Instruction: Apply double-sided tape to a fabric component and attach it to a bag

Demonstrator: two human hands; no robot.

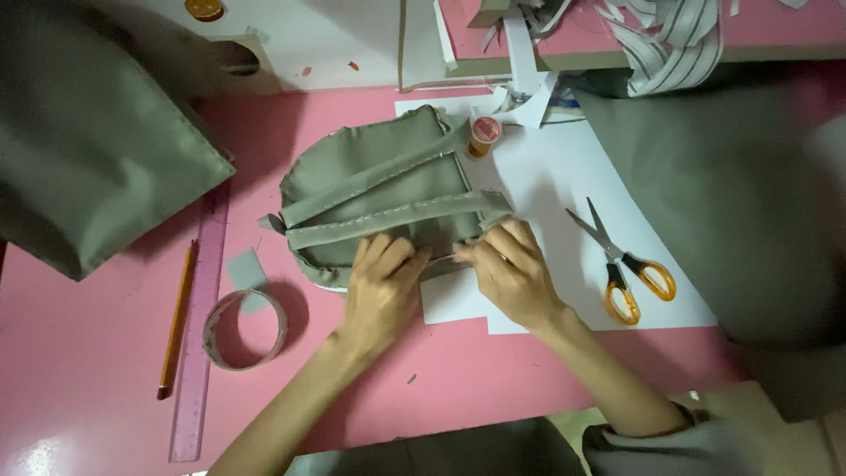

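Dim, uneven light; soft shadows; corners dark; right edge blurred.

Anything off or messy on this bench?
Mostly tidy. Paper offcuts lie scattered at the far edge behind the thread spool. The scissors lie open on the white sheet. Both hands, left and right, rest on the olive fabric piece.

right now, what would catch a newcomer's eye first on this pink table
Both hands meet at the middle: the left hand and right hand press on the near edge of a rounded grey-green fabric piece crossed by two stitched straps. To the right, orange-handled scissors lie on white paper; to the left sits a tape roll.
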